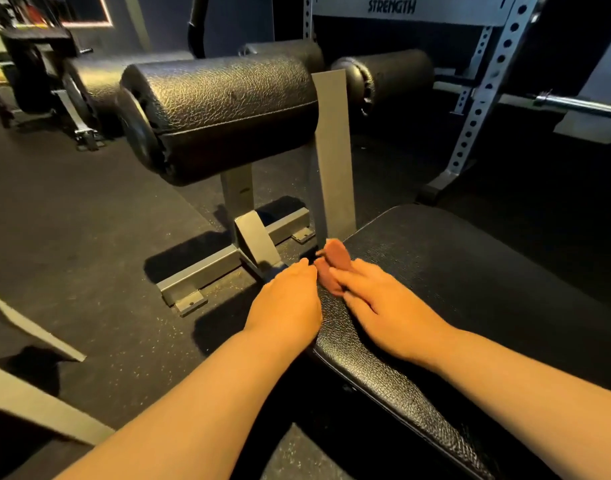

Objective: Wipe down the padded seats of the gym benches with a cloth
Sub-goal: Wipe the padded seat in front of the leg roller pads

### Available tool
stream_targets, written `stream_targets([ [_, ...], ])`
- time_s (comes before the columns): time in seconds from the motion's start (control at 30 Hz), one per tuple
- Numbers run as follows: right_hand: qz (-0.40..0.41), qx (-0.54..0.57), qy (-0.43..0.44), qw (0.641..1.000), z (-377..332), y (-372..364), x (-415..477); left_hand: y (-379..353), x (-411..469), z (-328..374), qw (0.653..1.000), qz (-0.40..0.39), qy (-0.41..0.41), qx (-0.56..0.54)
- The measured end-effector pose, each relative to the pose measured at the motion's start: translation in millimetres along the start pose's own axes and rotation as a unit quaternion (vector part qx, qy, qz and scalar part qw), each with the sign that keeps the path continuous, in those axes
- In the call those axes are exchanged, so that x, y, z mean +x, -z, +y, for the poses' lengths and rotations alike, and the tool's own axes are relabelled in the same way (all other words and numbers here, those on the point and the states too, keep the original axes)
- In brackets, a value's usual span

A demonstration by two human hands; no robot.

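A black padded bench seat [470, 289] fills the right side of the head view. At its near-left corner my right hand [383, 306] holds a small brown cloth [333, 263] against the pad, with cloth bunched between the fingers. Just left of it, at the seat's edge, is my left hand [285, 299], fingers curled downward with their tips at the cloth. I cannot tell whether the left fingers grip the cloth.
A grey upright post [332, 154] rises by the seat's corner and carries large black roller pads [221, 116]. The grey base frame [228, 261] sits on dark rubber floor. A perforated rack upright [484, 98] and a barbell [581, 105] stand behind.
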State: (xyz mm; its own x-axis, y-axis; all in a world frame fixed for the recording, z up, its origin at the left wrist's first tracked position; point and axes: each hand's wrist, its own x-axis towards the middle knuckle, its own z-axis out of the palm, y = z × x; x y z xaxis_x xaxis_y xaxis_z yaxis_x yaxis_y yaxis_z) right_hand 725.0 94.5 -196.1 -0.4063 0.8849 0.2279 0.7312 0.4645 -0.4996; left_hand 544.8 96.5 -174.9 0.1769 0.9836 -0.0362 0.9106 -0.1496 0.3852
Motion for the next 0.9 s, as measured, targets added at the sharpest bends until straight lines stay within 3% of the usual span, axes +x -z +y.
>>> stream_targets([
  [0.07,-0.043,-0.001,0.042,0.998,5,15,-11,2,-3,1,1.000,-0.008,0.008,0.016],
  [0.13,-0.034,-0.028,0.038,0.998,29,26,-3,5,-7,0,0.999,-0.013,0.005,0.029],
  [0.27,0.046,-0.057,-0.120,0.990,36,8,25,10,-11,-4,0.999,-0.021,0.002,0.025],
  [0.33,0.043,-0.032,-0.077,0.996,7,-10,18,11,-13,-4,0.999,-0.019,0.012,0.031],
  [0.47,-0.065,0.022,0.055,0.996,-19,7,-19,11,-19,3,0.997,-0.032,0.028,0.069],
  [0.53,-0.070,-0.001,0.033,0.997,5,18,-10,9,-22,2,0.997,-0.029,0.021,0.066],
  [0.67,0.005,-0.027,-0.103,0.994,14,3,24,6,-25,-4,0.998,-0.038,0.012,0.056],
  [0.77,0.010,-0.002,-0.064,0.998,-24,-27,9,8,-26,-8,0.998,-0.039,0.028,0.045],
  [0.9,-0.044,0.016,0.019,0.999,-49,-18,-34,9,-31,-22,0.996,-0.057,0.056,0.043],
])
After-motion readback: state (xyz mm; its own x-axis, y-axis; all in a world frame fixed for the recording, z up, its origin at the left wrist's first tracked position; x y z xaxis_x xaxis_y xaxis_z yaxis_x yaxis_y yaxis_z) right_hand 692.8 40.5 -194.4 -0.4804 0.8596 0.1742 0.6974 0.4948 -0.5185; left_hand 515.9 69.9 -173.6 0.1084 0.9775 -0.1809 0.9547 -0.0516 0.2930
